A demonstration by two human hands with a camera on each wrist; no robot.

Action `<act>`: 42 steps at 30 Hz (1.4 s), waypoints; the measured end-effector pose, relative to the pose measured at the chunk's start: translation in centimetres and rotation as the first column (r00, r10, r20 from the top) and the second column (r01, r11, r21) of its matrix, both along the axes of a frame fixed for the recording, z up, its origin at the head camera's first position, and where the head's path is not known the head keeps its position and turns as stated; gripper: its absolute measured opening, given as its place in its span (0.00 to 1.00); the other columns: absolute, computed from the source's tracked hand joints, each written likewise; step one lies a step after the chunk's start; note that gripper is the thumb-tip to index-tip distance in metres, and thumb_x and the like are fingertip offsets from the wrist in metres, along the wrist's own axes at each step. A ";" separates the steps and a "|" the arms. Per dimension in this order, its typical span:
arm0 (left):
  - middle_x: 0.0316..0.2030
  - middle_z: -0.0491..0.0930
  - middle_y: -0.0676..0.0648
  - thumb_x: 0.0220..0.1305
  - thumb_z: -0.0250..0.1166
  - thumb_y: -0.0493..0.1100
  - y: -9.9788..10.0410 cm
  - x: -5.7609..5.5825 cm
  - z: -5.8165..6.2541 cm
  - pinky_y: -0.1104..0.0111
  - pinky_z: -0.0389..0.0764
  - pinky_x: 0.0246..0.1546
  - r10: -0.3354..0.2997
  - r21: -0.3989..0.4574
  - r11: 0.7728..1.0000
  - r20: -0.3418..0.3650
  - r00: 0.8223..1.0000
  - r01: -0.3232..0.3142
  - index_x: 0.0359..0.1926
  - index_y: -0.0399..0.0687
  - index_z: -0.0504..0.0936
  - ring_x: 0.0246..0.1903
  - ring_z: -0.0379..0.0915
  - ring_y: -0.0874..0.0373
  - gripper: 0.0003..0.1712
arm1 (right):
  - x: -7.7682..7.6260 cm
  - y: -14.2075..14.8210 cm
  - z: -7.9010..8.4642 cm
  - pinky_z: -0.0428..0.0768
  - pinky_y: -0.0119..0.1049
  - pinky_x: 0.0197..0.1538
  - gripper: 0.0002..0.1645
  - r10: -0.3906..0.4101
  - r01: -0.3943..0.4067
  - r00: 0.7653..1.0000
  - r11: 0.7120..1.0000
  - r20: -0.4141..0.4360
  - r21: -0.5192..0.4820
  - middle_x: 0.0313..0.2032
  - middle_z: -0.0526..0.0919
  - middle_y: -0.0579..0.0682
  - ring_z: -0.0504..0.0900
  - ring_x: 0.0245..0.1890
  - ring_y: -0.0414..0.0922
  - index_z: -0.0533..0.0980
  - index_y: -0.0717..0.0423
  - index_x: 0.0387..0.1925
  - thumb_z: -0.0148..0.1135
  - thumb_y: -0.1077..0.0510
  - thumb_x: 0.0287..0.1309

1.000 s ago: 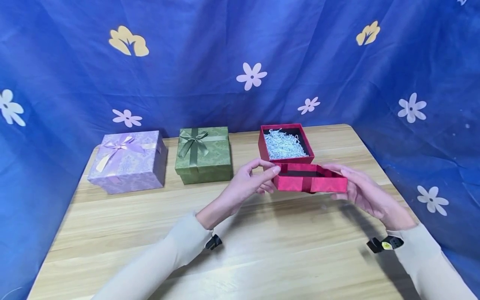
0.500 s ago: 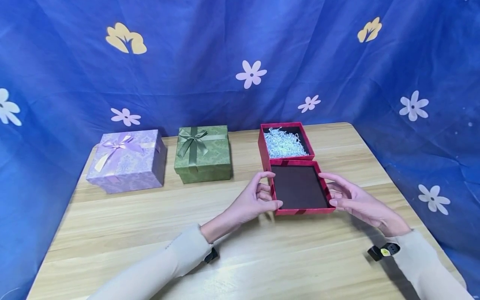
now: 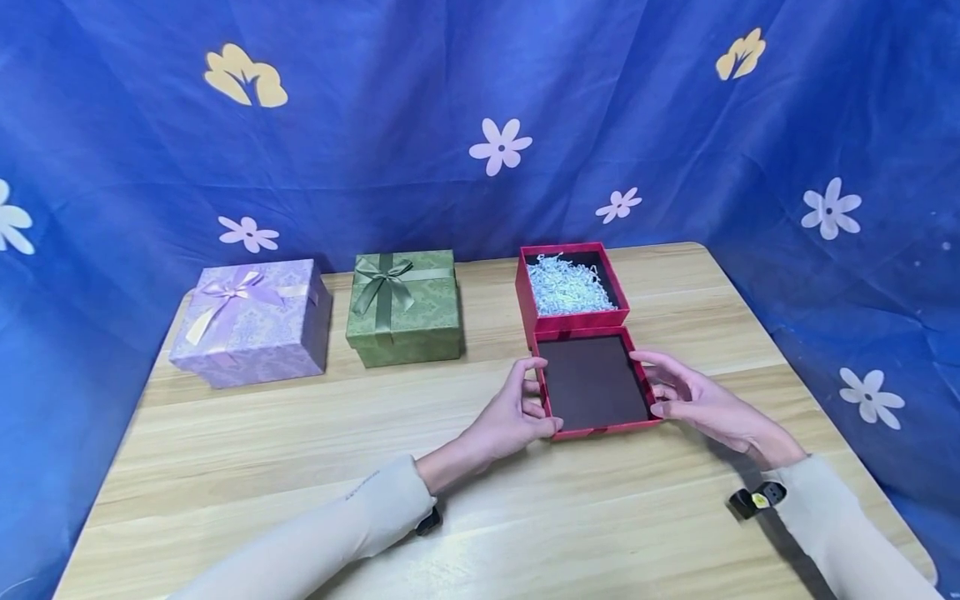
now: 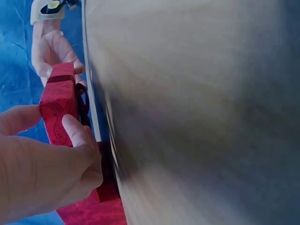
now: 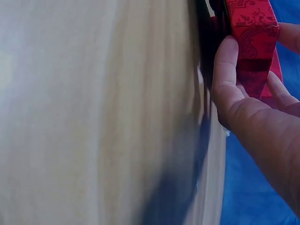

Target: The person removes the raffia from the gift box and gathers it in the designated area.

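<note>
Both hands hold a red box lid (image 3: 596, 382) turned upside down, its dark inside facing up in the head view. My left hand (image 3: 510, 414) grips the left side, thumb at the near corner. On the opposite side, my right hand (image 3: 705, 410) grips the lid with thumb and fingers. A dark ribbon bow (image 4: 83, 101) shows on the lid's underside in the left wrist view, close above the table. Directly behind the lid stands the open red box (image 3: 525, 292), holding pale blue shredded paper (image 3: 567, 285). Whether lid and box touch, I cannot tell.
A green gift box (image 3: 405, 308) with a green bow stands left of the red box. Farther left is a lilac gift box (image 3: 251, 321) with a lilac bow. The wooden table (image 3: 300, 450) ends at a blue flowered cloth (image 3: 375, 150) behind and at both sides.
The lid, first held tilted with its side facing me, has come down and toward me, its dark inside now facing up. Both hands moved with it and keep their hold.
</note>
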State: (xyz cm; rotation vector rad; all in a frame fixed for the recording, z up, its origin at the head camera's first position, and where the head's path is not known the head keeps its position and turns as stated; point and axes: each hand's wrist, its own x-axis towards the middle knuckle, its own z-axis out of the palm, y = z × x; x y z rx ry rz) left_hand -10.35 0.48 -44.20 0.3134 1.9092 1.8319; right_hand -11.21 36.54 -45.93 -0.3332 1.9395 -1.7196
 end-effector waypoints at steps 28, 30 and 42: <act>0.79 0.61 0.39 0.61 0.76 0.27 0.5 0.0 -0.9 0.66 0.81 0.35 0.021 -0.127 0.992 -0.035 0.999 -0.025 0.81 0.46 0.63 0.41 0.81 0.51 0.51 | 0.1 -0.7 -0.6 0.84 0.40 0.59 0.49 -0.028 0.042 0.996 0.986 -0.088 0.160 0.79 0.62 0.63 0.76 0.65 0.60 0.58 0.50 0.86 0.69 0.64 0.72; 0.78 0.61 0.39 0.61 0.76 0.26 0.5 -0.1 -0.9 0.66 0.81 0.35 0.022 -0.136 0.990 -0.040 0.999 -0.027 0.81 0.45 0.63 0.41 0.80 0.52 0.51 | 0.2 -0.8 -0.5 0.85 0.40 0.58 0.47 -0.024 0.040 0.995 0.986 -0.100 0.159 0.79 0.61 0.65 0.76 0.64 0.62 0.58 0.53 0.86 0.68 0.65 0.73; 0.79 0.58 0.33 0.62 0.75 0.27 0.0 -0.9 -0.9 0.63 0.85 0.36 0.037 -0.061 0.997 -0.008 0.999 -0.038 0.81 0.46 0.63 0.40 0.81 0.50 0.50 | 0.4 -1.5 0.2 0.83 0.38 0.59 0.44 -0.021 0.050 0.990 0.976 -0.136 0.213 0.80 0.61 0.64 0.73 0.67 0.66 0.60 0.55 0.85 0.68 0.61 0.76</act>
